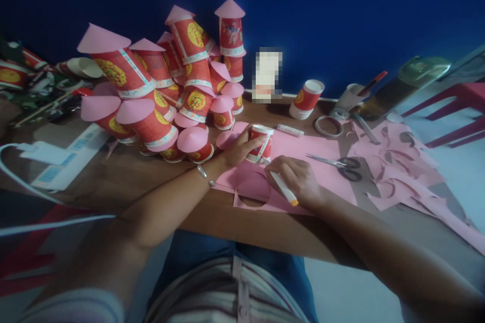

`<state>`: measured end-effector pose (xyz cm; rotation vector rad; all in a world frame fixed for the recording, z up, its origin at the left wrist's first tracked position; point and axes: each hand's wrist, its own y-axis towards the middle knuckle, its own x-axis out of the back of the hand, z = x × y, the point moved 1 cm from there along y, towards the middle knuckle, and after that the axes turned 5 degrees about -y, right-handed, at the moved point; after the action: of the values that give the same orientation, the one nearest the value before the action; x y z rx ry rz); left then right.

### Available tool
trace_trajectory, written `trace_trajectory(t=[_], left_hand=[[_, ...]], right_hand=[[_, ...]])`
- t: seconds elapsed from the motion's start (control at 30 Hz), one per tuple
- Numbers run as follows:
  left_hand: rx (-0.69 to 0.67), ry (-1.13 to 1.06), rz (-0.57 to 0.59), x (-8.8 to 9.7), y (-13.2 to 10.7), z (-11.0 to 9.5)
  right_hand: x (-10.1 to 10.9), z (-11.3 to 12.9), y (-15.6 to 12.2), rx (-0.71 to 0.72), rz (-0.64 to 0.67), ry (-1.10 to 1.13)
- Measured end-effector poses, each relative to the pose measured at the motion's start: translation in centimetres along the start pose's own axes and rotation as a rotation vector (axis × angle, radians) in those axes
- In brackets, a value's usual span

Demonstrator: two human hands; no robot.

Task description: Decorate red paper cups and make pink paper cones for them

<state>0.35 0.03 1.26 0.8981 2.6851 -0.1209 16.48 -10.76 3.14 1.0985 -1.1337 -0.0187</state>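
My left hand (242, 147) is wrapped round a red and white paper cup (262, 145), which stands over the pink paper sheet (322, 156). In my right hand (299, 179) is a white marker (283, 187) with an orange end pointing back toward me. The marker's other end is hidden by my fingers, close to the cup's lower edge. A round hole (253, 202) shows in the pink paper below the cup. Scissors (337, 162) lie on the sheet to the right of my right hand, and a white tube (290, 130) lies behind the cup.
Red paper cups with pink cone tops (195, 103) stand stacked at the back left. A power strip (62, 159) with a white cable is at the left. Pink paper scraps (401, 171), a tape roll (328, 126), another cup (307, 98) and a large bottle (405, 86) are at the right.
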Motion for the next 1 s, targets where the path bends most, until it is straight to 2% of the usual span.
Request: trace_trajectory(t=[0.33, 0.53, 1.0], left_hand=[[0.014, 0.013, -0.004, -0.03, -0.11, -0.04], [0.014, 0.022, -0.007, -0.09, -0.16, -0.24], [-0.01, 0.017, -0.009, -0.08, -0.14, -0.24]], right_hand=[[0.15, 0.25, 0.05, -0.003, 0.047, 0.007], [0.36, 0.42, 0.15, 0.028, -0.003, 0.016], [0.07, 0.0, 0.1, 0.016, 0.007, -0.004]])
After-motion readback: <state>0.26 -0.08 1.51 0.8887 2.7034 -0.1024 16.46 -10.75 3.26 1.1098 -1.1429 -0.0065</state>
